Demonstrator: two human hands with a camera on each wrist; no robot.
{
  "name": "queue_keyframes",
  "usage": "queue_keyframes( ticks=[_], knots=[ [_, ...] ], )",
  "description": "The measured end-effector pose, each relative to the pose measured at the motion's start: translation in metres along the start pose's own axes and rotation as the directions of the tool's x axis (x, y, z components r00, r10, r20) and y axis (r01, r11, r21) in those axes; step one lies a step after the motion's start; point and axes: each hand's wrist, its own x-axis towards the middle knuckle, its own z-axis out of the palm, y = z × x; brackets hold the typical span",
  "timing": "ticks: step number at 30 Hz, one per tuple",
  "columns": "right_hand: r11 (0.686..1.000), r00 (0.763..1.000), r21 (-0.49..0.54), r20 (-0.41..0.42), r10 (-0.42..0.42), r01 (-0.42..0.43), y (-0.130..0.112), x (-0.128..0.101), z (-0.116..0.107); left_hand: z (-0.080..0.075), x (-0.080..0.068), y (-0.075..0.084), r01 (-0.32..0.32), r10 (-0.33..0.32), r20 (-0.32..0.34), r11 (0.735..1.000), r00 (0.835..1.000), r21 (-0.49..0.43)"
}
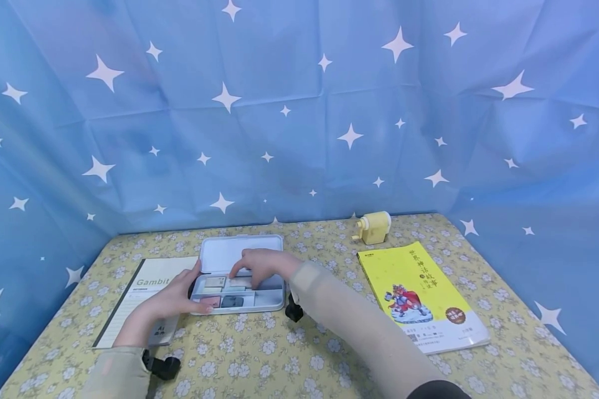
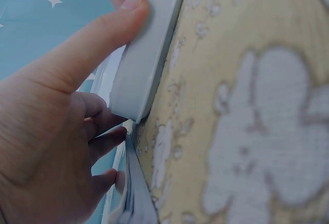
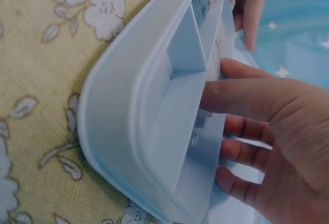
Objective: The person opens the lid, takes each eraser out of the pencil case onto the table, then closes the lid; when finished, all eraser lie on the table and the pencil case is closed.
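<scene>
Head view: left hand's grip [image 1: 172,295] clasps the open case [image 1: 270,299] on the tabletop [image 1: 259,354]; whether the right hand's grip [image 1: 264,263] pinches the pale block [image 1: 239,281] inside is hidden; stray fingertips could jostle neighbouring blocks [image 1: 214,282].

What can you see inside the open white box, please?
The white box holds a pink block, a dark grey block and, behind them, pale blocks. The right hand covers part of the inside, so anything beneath is hidden.
</scene>
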Motion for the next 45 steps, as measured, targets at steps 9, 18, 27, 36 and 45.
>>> queue_keyframes(
  ticks=[9,18,27,36,45],
  knots=[
    [1.0,1.0,0.015,-0.001,-0.013,0.013,0.001,-0.008,-0.004,0.002,0.002,0.0,-0.007,0.007,0.004,1.0,1.0,-0.005],
    [0.995,0.999,0.096,-0.03,0.026,-0.023,0.001,-0.023,-0.01,0.002,0.002,0.0,-0.015,0.015,0.006,1.0,1.0,0.002],
    [0.986,0.998,0.168,-0.057,0.026,-0.016,0.009,-0.047,-0.014,0.002,0.0,0.003,-0.014,0.014,0.012,1.0,1.0,0.0],
    [0.965,0.993,0.258,-0.09,0.08,-0.054,0.023,-0.074,-0.015,0.0,-0.001,0.001,-0.016,0.016,0.008,1.0,1.0,0.003],
    [0.885,0.985,0.458,-0.1,0.141,-0.08,0.043,-0.103,-0.012,-0.001,-0.002,0.003,-0.01,0.01,0.008,1.0,1.0,0.0]
  ],
)
